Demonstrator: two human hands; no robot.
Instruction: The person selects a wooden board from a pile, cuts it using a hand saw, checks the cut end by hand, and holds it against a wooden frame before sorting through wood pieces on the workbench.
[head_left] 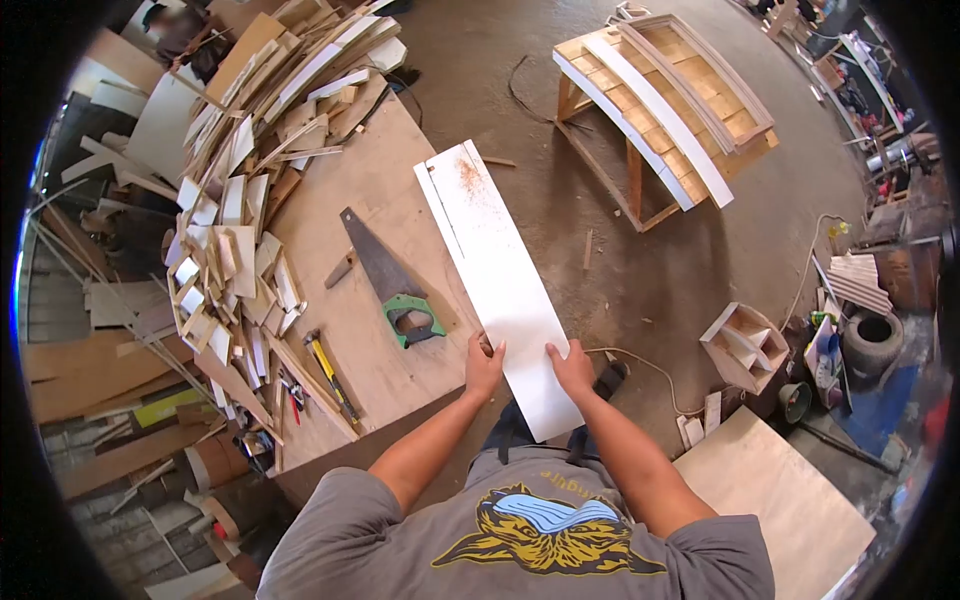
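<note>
A long white board (pixel 505 285) reaches away from my body, its far end by the table's right edge. My left hand (pixel 485 365) is closed on its left edge, thumb on top; a small dark spot shows by those fingers, too small to name. On the opposite edge, my right hand (pixel 571 368) grips the board near its close end. Reddish-brown sawdust and a dark slit or line mark the board's far part. Left of it, a handsaw (pixel 385 270) with a green handle lies on the plywood tabletop (pixel 345 290).
A heap of wood offcuts (pixel 235 240) covers the table's left side. A yellow-and-black hammer (pixel 330 372) lies near its front edge. A curved slatted wooden piece (pixel 665 110) stands back right. Right are a wooden box (pixel 742 348), a tyre (pixel 873 342) and a floor cord. Another person (pixel 190 42) is back left.
</note>
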